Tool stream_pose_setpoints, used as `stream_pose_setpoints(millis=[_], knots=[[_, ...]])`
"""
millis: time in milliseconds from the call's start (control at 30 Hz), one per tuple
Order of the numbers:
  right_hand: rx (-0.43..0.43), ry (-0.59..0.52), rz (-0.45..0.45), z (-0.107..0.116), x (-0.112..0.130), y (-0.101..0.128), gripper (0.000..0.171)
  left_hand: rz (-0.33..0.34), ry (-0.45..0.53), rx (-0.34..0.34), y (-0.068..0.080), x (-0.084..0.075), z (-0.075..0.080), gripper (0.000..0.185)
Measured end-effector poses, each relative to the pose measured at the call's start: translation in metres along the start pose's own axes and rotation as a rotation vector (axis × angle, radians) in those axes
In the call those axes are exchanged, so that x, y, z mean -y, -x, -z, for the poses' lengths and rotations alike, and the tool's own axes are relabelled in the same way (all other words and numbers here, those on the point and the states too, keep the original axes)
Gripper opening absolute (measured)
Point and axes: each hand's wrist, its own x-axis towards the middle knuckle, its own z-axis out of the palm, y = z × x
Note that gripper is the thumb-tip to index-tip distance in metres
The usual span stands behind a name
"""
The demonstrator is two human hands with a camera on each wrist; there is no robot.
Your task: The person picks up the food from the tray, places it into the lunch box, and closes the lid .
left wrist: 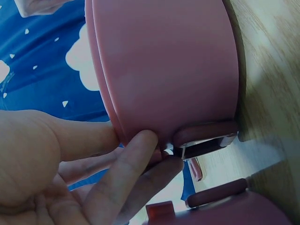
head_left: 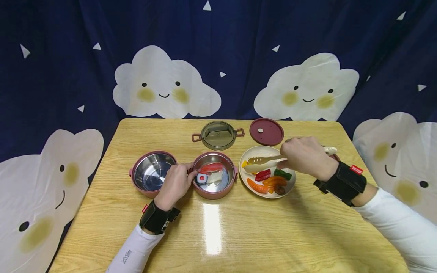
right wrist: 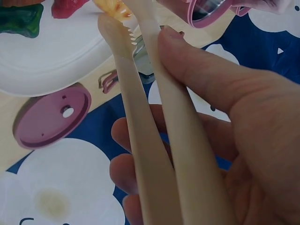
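Note:
My left hand (head_left: 174,184) pinches the left edge of the middle pink pot (head_left: 213,193), beside its side handle (left wrist: 206,131). Inside that steel-lined pot lie a red piece (head_left: 211,167), a sushi roll (head_left: 201,178) and a pale piece (head_left: 216,176). Over the cream plate (head_left: 242,178), my right hand (head_left: 304,155) holds beige tongs (right wrist: 140,103). Their tips are apart, at a yellow toy food piece (right wrist: 112,7) on the plate's far left. Red (head_left: 263,174), green (head_left: 282,174) and orange (head_left: 257,186) toy foods and a brown ring-shaped piece (head_left: 279,190) share the plate.
Left of the middle pot stands another steel-lined pink pot (head_left: 150,174). Behind are a grey see-through lid (head_left: 218,141) with two handles and a round maroon lid (head_left: 271,132). A dark blue curtain (head_left: 235,30) with clouds hangs beyond the wooden table (head_left: 246,235).

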Motion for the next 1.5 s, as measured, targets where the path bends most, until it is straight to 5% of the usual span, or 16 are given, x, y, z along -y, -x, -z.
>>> stream_pose_setpoints(millis=[400, 933, 1500], knots=[[-0.07, 0.068, 0.072, -0.011, 0.001, 0.003, 0.031, 0.015, -0.012, -0.013, 0.001, 0.001, -0.001, 0.033], [-0.134, 0.115, 0.161, 0.004, -0.012, 0.007, 0.023, -0.008, -0.031, -0.054, 0.0, 0.0, -0.003, 0.025], [-0.394, 0.105, 0.262, 0.042, -0.001, 0.01, 0.028, -0.008, -0.028, -0.042, 0.001, 0.001, -0.003, 0.028]])
